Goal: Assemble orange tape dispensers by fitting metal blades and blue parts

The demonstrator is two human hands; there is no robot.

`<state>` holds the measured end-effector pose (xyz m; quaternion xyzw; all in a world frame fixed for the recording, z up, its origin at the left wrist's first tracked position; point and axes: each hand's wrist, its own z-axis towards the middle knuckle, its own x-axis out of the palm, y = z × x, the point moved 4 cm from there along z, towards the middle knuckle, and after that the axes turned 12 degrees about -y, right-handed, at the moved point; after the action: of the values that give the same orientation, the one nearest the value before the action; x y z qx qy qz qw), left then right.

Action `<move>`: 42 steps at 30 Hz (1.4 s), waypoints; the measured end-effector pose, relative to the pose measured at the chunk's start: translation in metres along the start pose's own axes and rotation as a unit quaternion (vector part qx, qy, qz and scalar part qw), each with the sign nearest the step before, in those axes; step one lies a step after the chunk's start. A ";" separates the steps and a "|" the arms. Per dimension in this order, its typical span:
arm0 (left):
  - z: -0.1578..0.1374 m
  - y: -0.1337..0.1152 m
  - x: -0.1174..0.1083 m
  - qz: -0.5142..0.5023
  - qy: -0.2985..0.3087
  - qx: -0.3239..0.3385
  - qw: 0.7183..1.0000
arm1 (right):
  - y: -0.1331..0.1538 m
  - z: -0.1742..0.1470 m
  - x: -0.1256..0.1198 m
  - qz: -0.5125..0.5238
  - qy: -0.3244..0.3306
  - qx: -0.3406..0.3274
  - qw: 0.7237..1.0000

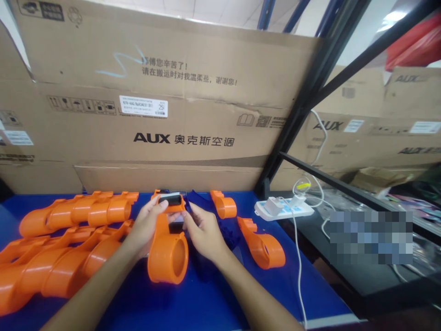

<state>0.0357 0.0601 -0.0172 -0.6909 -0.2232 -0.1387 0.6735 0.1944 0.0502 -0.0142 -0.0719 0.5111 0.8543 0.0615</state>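
Between my hands is an orange plastic part [167, 257] with a wide ring at its near end and a narrow neck. A black roller [170, 200] lies across its far end. My left hand [146, 225] is closed around the far end, thumb against the roller. On the other side, my right hand [203, 230] pinches the edge of the same part, fingertips partly hidden. Dark blue pieces [206, 262], hard to make out, lie under and beside my right hand. Two similar orange parts rest to the right, a small one [225, 207] and a nearer one [267, 250].
Rows of matching orange parts [65, 271] cover the left of the blue tabletop [138, 303]. A white power strip [284, 207] with plugs sits at the right edge, its cable [298, 271] running toward me. Cardboard [193, 105] and a black metal frame [292, 115] stand behind.
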 end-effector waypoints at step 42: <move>0.001 -0.003 -0.006 0.104 0.003 0.033 0.994 | 0.002 -0.004 0.002 -0.130 -0.007 -0.203 0.971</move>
<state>0.0294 0.0602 -0.0174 -0.6877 -0.1529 -0.0623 0.7069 0.1925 0.0458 -0.0144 -0.1429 0.3130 0.9252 0.1600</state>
